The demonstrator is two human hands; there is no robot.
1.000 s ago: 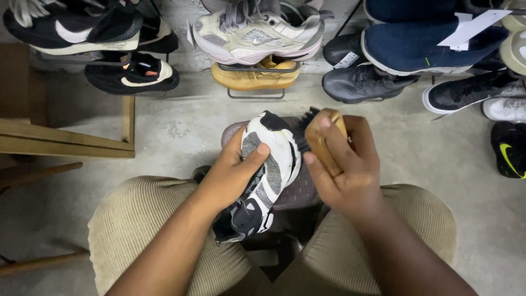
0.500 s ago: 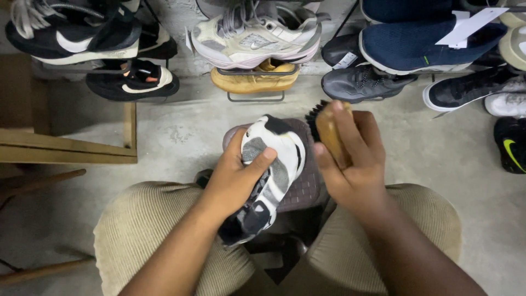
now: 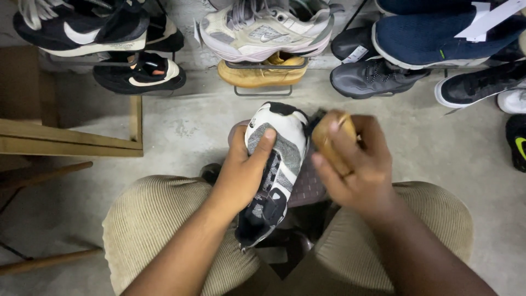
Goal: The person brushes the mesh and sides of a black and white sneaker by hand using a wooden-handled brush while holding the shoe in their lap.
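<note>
Left hand (image 3: 244, 170) wrapped around a white-and-black sneaker (image 3: 274, 164), steadying it over the lap. Right hand (image 3: 359, 164) closed on a wooden brush (image 3: 329, 140), bristles against the shoe's side for scrubbing. Beyond, more shoes on a wire rack (image 3: 263, 87) along the concrete floor (image 3: 186, 126).

At the top right you see a white paper tag (image 3: 489, 19), a long slanted strip, lying across the dark blue shoe (image 3: 438, 33). A smaller white tag (image 3: 356, 55) sits tilted against the dark grey shoe (image 3: 372, 77) below it. Another small white tag (image 3: 195, 30) hangs at the toe of the beige and grey sneaker (image 3: 263, 33).
</note>
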